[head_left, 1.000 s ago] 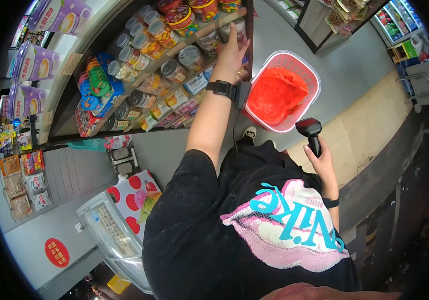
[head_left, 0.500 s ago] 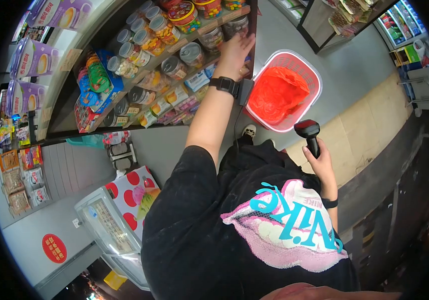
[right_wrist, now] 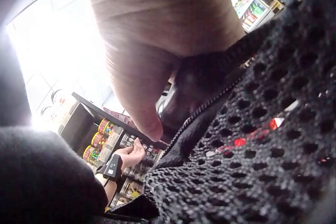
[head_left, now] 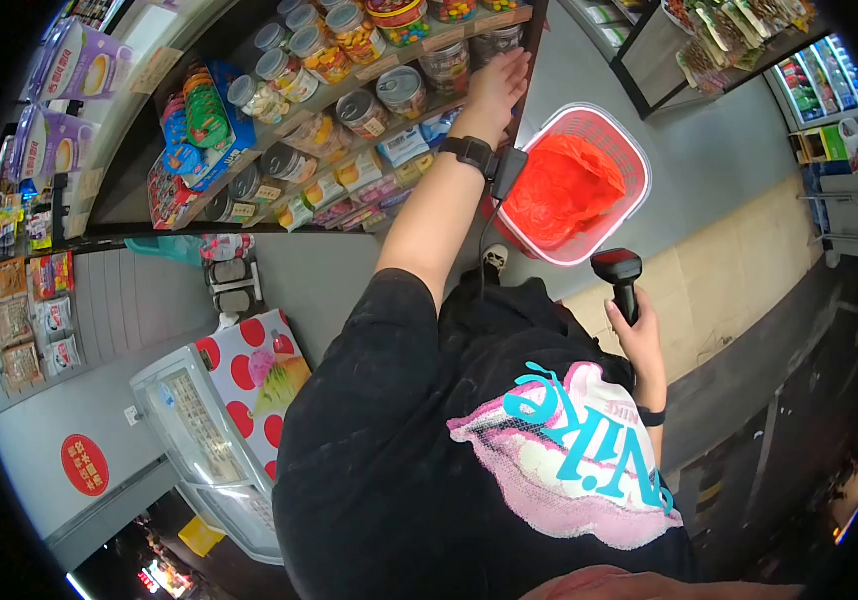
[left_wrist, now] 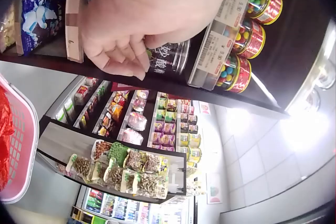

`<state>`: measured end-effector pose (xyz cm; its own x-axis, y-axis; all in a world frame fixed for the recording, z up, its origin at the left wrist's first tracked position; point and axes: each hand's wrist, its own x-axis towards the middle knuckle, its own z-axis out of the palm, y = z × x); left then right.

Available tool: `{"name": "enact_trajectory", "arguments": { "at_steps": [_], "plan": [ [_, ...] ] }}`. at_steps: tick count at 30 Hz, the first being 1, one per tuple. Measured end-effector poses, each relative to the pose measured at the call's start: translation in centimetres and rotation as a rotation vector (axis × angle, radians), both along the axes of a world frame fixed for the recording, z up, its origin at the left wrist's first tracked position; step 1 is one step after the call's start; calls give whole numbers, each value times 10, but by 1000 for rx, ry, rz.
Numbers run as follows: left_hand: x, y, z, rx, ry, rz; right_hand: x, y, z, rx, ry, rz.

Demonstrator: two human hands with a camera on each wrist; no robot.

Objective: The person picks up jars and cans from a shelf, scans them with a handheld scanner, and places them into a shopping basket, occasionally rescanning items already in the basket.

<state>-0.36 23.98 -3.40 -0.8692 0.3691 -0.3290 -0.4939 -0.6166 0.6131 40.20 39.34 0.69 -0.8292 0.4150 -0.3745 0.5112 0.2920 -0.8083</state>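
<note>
In the head view my left hand [head_left: 497, 95], with a black band on its wrist, reaches to the end of the snack shelf. Its fingers are loosely bent beside a clear jar [head_left: 498, 43] on the lower shelf level. The left wrist view has the thumb and fingertips right by that jar [left_wrist: 170, 57], whose label is dark with white characters, and the palm hides part of it. Down at my right side, my right hand [head_left: 639, 335] grips the handle of a black barcode scanner [head_left: 617, 266], its head pointing up and away from my body.
A pink-and-white basket [head_left: 639, 190] lined with a red plastic bag [head_left: 564, 190] stands on the floor ahead. Jars of colourful candy [head_left: 399, 20], canned snacks [head_left: 402, 90] and small packets fill the shelves. At lower left is a chest freezer [head_left: 204, 430].
The head view has turned a little, shifting the shelves and basket. My left hand's fingers, earlier stretched upward, are now more bent beside the jar. My right hand keeps the scanner at my side.
</note>
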Motion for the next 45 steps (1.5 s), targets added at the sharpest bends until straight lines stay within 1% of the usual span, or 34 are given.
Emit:
{"name": "enact_trajectory", "arguments": {
  "at_steps": [5,8,10,11,13,15,17,19,21,23,25,26,28,29,31,32,33,35,36,38,39,41,42,44,45],
  "plan": [
    [0,-1,0,-50,1,26,2,0,0,12,5,7],
    [-3,0,-7,-57,31,21,2,-1,-1,16,-2,11],
    [-3,0,-6,-106,69,4,2,-1,-1,10,-3,15],
    [-1,-2,-5,-106,70,7,2,0,-2,11,-7,21],
    [10,-9,-1,-157,159,-32,2,0,-2,13,-10,29],
    [25,-26,0,-192,204,-54,3,0,-3,25,6,29],
    [44,-53,2,-414,366,-144,6,3,-10,14,6,22],
    [58,-84,-30,-544,567,35,10,7,-14,2,7,10],
    [88,-128,-17,-976,644,274,12,8,-17,31,-2,-18],
    [100,-167,-27,-1094,614,641,10,7,-13,19,-7,-24],
    [98,-205,-28,-1337,690,921,8,8,-12,9,-13,-22],
    [92,-221,-31,-1339,686,928,7,9,-14,8,-14,-15],
    [77,-244,-33,-1432,723,1185,4,8,-13,9,-15,1],
    [73,-252,-34,-1436,716,1191,2,6,-10,20,-13,6],
    [65,-262,-30,-1709,611,1038,-2,5,-7,32,-11,18],
    [59,-267,-32,-1666,519,935,-3,4,-6,25,-13,30],
    [56,-269,-34,-1668,514,939,-4,5,-6,17,-14,42],
    [51,-272,-39,-1937,526,855,-4,6,-9,20,-9,55],
    [48,-274,-39,-1937,525,857,-5,7,-10,22,-5,64],
    [45,-280,-40,-1750,547,827,-5,5,-8,16,-16,65],
    [44,-281,-41,-1752,546,828,-6,5,-6,10,-27,64],
    [42,-285,-41,-1656,515,791,-6,5,-5,6,-26,71],
    [43,-285,-39,-1659,513,791,-6,5,-5,4,-26,77],
    [43,-283,-34,-1758,479,727,-6,5,-8,12,-21,80],
    [44,-282,-33,-1759,475,731,-6,5,-9,20,-16,81]
  ]
}}
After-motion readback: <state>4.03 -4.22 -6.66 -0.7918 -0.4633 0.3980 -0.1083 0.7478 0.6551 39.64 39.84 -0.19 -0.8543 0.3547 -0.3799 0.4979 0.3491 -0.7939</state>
